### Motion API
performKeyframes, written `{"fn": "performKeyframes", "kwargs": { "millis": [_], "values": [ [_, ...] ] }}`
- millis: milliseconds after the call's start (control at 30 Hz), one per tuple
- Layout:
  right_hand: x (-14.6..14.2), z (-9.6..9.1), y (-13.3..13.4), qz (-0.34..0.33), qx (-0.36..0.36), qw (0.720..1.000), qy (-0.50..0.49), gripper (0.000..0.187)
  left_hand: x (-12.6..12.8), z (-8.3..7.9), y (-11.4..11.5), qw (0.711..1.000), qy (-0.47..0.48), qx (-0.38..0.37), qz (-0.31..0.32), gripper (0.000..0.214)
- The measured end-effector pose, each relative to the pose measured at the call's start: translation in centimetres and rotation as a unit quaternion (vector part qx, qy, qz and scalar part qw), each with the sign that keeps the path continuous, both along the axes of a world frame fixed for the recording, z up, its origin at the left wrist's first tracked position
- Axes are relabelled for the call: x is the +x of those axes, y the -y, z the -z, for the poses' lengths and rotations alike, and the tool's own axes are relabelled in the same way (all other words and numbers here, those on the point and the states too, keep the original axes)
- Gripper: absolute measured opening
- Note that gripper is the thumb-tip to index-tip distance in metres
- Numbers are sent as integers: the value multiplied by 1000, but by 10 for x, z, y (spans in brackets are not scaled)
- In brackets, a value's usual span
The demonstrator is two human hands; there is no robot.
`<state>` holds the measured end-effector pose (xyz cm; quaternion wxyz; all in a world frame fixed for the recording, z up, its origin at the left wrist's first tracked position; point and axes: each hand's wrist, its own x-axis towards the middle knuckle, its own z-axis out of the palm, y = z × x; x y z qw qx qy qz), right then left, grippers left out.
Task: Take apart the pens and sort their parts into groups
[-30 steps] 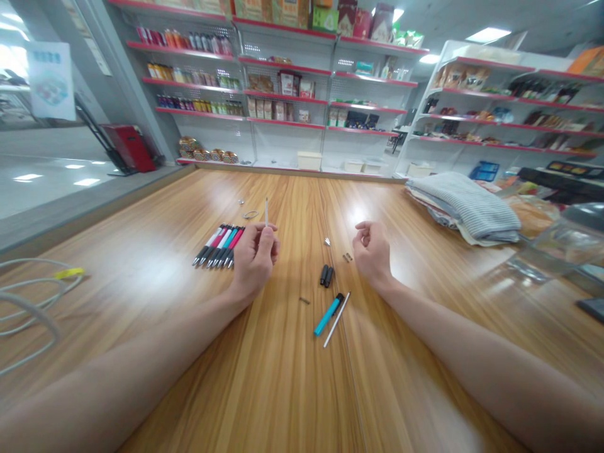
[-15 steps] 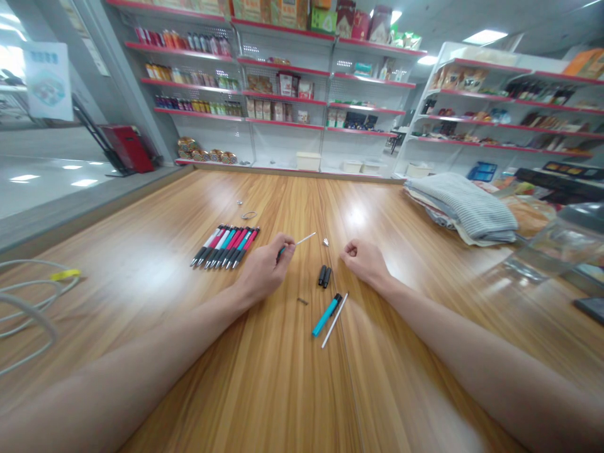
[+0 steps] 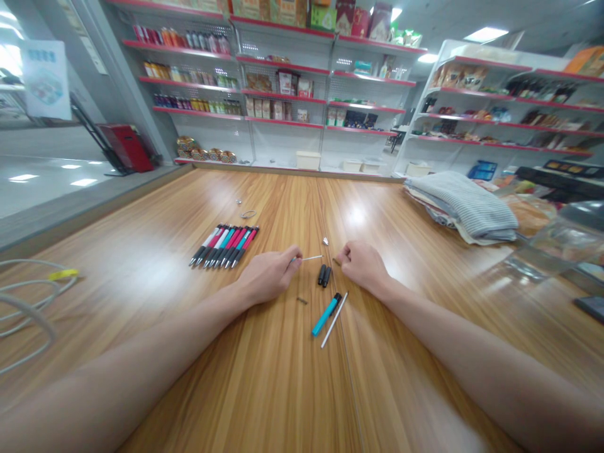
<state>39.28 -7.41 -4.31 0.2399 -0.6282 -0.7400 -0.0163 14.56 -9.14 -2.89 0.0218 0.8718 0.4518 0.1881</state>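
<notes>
My left hand [image 3: 271, 275] is closed, and a thin white pen refill [image 3: 312, 257] sticks out to the right from its fingertips. A bluish bit shows at the fingers; the palm hides the rest. Opposite, my right hand [image 3: 362, 263] pinches a small spring [image 3: 336, 262] whose end points at the refill's tip. Between and below the hands lie two black pen grips [image 3: 324, 275], several silver pen tips [image 3: 325, 241], another spring [image 3: 302, 301], a teal pen barrel [image 3: 325, 316] with a black clip end, and a loose white refill [image 3: 335, 319].
A row of assembled pens [image 3: 224, 246] lies left of my left hand, with a small ring [image 3: 248, 214] behind it. Folded cloths [image 3: 462, 204] and a clear container [image 3: 552, 242] are on the right. White cable [image 3: 28, 314] loops at the left. Stocked shelves [image 3: 283, 94] stand behind the table.
My left hand has turned and moved slightly right and down, bringing the refill level and closer to the right hand. A spring now shows at my right fingertips.
</notes>
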Motion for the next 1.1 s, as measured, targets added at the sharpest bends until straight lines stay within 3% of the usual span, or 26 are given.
{"fn": "performKeyframes", "kwargs": {
  "millis": [300,833,1100],
  "values": [
    [-16,-13,10,-197,63,968,-141,17,0,-2,2,1000,-16,6,0,27],
    [-20,-15,14,-194,96,963,-161,18,0,-2,2,1000,-4,8,16,28],
    [-24,-15,16,-224,98,958,-149,18,1,-3,3,1000,-8,10,16,29]
  ]
}}
